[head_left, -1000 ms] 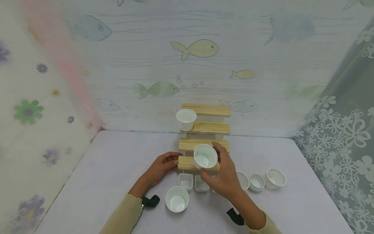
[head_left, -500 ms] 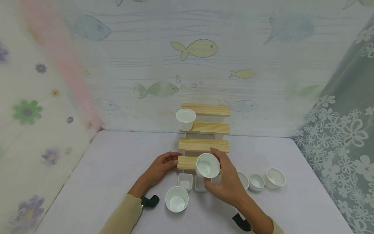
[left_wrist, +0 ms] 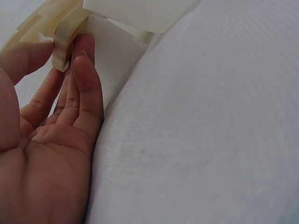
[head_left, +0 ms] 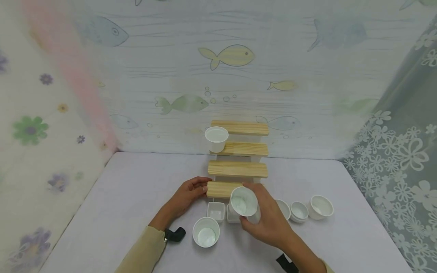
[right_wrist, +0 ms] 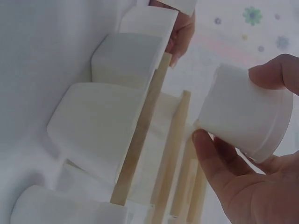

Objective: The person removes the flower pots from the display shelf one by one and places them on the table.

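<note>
My right hand (head_left: 268, 216) holds a white round cup (head_left: 243, 201) in front of the lowest step of a wooden tiered display stand (head_left: 239, 168). The cup's mouth tilts toward the head camera. In the right wrist view, the thumb lies on one side of the cup (right_wrist: 245, 112) and the fingers on the other. My left hand (head_left: 186, 195) is at the left end of the lowest board (head_left: 218, 189). The left wrist view shows thumb and fingers pinching that board end (left_wrist: 65, 39). A second white cup (head_left: 216, 139) stands at the left on an upper step.
Small square white dishes (head_left: 216, 211) stand in a row before the stand, partly hidden by the right hand. A round white cup (head_left: 206, 232) sits nearer on the white tabletop (head_left: 136, 182). Several white bowls (head_left: 321, 207) stand to the right. A fish-patterned wall (head_left: 184, 76) rises behind.
My right hand has lowered the cup and brought it nearer and slightly right, from in front of the two lower boards to partly over the square dishes. My left hand stays put.
</note>
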A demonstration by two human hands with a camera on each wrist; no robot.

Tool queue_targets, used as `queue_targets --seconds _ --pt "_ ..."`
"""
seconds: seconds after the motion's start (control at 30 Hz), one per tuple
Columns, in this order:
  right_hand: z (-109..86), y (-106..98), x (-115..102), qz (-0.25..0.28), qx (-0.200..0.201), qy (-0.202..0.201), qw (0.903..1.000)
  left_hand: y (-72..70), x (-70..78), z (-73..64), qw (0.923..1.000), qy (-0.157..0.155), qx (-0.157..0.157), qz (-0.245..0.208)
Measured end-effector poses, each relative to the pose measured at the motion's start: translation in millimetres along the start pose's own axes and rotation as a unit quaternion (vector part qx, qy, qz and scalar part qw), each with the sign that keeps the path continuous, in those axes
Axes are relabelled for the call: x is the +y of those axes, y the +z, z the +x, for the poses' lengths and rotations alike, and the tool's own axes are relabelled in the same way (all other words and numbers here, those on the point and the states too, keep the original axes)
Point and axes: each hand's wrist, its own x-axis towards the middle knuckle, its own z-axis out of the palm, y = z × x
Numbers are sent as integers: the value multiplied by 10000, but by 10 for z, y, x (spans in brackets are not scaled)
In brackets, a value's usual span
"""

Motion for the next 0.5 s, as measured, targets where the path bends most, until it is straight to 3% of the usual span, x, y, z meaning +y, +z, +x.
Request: queue_targets --seconds 0.23,0.5 --pt "-61 -11 -22 -90 -186 161 9997 -2 -13 6 9999 91 -43 66" --pt "-147 -24 -32 -39 -327 6 9995 -12 -17 19 10000 77 -10 49"
